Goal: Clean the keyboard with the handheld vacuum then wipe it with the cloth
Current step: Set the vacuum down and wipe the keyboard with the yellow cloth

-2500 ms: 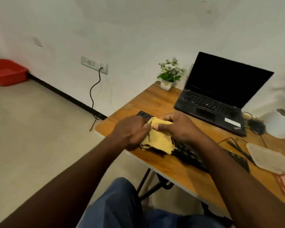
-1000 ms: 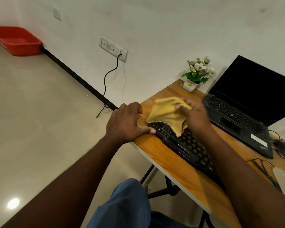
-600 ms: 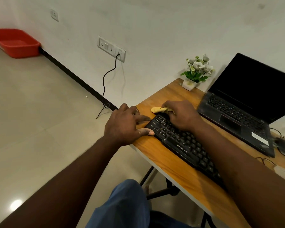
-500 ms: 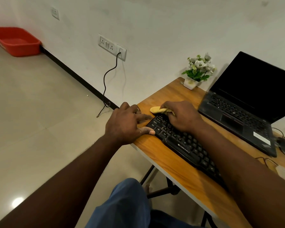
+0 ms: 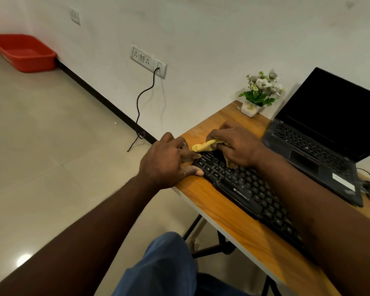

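Observation:
A black keyboard (image 5: 247,194) lies along the front edge of the wooden table (image 5: 203,196). My right hand (image 5: 236,146) lies over the keyboard's left end and grips a bunched yellow cloth (image 5: 203,146), pressing it on the keys. Most of the cloth is hidden under that hand. My left hand (image 5: 169,162) rests at the keyboard's left end, thumb and fingers on its edge. No handheld vacuum is in view.
An open black laptop (image 5: 320,144) stands behind the keyboard. A small potted plant (image 5: 260,94) sits at the table's back corner by the wall. A red tub (image 5: 24,51) is on the floor far left. A black cable (image 5: 142,107) hangs from the wall socket.
The spread cloth was bunched under my right hand and pressed onto the keyboard's left end. My left hand stayed at the keyboard's left edge. The camera turned left and down.

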{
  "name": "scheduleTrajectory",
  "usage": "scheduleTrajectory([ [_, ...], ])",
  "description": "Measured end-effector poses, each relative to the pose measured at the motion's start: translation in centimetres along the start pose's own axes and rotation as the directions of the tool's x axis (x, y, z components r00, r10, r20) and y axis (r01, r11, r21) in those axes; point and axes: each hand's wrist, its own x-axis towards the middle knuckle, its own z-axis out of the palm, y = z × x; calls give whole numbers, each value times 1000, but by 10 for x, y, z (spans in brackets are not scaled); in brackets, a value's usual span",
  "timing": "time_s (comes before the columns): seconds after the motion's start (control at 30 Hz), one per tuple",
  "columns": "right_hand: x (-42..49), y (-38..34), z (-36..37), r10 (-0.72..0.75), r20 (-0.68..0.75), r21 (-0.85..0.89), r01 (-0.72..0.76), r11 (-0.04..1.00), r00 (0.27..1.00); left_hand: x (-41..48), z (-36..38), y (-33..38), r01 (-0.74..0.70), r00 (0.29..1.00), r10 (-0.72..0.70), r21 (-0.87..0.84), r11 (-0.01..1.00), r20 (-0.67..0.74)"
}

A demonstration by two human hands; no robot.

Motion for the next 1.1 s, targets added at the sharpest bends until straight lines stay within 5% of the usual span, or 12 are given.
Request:
scheduleTrajectory([
  [0.17,1,-13,8,-59,68,137,49,989,996,1,0,-2,-1,1000,1,-9,1000,7],
  [0.33,2,4,0,86,22,20,-86,996,996,1,0,-2,0,1000,0,-14,1000,11],
  [0.47,3,-13,8,-39,76,80,33,996,996,1,0,-2,-12,1000,12,0,1000,12],
  [0.6,3,22,-5,234,5,-114,-232,966,972,1,0,-1,-1,1000,1,-19,1000,12],
  [0.77,-12,34,-1,589,63,561,-517,647,805,2,2,-3,-13,1000,13,-3,1000,14],
  [1.1,-17,11,16,578,83,673,-474,568,812,19,-4,17,-80,964,63,56,995,258],
])
